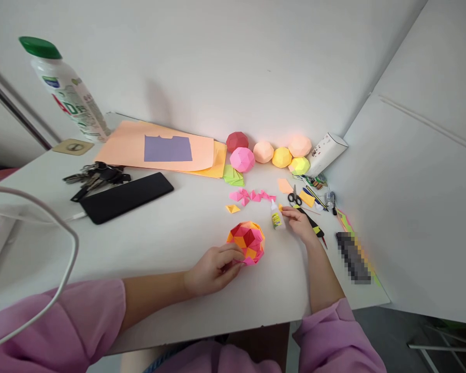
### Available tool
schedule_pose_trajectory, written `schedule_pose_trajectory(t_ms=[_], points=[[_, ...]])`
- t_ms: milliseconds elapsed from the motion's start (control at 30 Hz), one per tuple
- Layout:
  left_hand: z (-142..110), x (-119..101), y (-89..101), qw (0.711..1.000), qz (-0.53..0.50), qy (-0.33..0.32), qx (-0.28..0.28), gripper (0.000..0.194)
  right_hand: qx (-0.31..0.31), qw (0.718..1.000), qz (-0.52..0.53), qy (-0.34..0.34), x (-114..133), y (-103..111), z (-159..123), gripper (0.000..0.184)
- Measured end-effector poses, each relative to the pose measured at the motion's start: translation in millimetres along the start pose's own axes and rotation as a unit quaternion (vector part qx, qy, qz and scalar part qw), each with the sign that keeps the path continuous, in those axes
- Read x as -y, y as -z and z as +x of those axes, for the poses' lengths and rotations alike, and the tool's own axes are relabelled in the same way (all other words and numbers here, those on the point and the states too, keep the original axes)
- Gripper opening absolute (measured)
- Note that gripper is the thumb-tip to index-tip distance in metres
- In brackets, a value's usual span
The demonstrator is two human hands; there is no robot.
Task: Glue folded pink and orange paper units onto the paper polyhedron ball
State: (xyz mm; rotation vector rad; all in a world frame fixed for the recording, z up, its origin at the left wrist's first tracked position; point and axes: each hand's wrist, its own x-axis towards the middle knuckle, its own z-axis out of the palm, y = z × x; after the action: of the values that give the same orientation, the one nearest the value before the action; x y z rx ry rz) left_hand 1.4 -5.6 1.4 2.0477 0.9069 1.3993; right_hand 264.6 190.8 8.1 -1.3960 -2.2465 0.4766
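Note:
My left hand (221, 267) pinches the lower left rim of a half-round folded-paper ball (245, 239) in red, orange and pink, its hollow facing up. Farther right, my right hand (300, 223) has its fingertips on a small orange paper piece (280, 207). Just left of those fingers stands a small glue bottle (277, 216) with a white tip and a yellow-green label. Beyond the ball, several folded pink paper pieces (244, 195) lie scattered, with one folded orange piece (233, 209) nearer to it.
Several finished paper balls (242, 159) line the wall beside a white tube (328, 153). Small scissors (294, 197) and a cutter (312, 223) lie right. Paper sheets (128, 150), keys (97, 178), a black phone-like slab (128, 197) and a tall bottle (72, 96) occupy the left.

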Motion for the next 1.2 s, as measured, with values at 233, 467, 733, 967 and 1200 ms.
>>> schedule_pose_trajectory(t_ms=[233, 467, 733, 967, 1200], points=[[0, -1, 0.4, 1.0, 0.0, -0.002, -0.002, 0.011, -0.034, 0.997, -0.071, 0.017, 11, -6, -3, 0.027], [1, -1, 1.1, 1.0, -0.003, 0.006, 0.004, 0.011, -0.05, 0.991, -0.127, -0.002, 11, -5, -4, 0.025], [0, -1, 0.8, 1.0, -0.007, 0.011, 0.005, 0.011, -0.058, 0.984, -0.165, -0.021, 9, -5, -6, 0.016], [0, -2, 1.2, 1.0, -0.011, 0.016, 0.004, 0.011, -0.055, 0.978, -0.198, -0.016, 13, -2, -7, 0.017], [0, 0, 1.3, 1.0, -0.006, 0.01, 0.002, 0.01, -0.063, 0.972, -0.222, -0.034, 18, -5, -12, 0.022]])
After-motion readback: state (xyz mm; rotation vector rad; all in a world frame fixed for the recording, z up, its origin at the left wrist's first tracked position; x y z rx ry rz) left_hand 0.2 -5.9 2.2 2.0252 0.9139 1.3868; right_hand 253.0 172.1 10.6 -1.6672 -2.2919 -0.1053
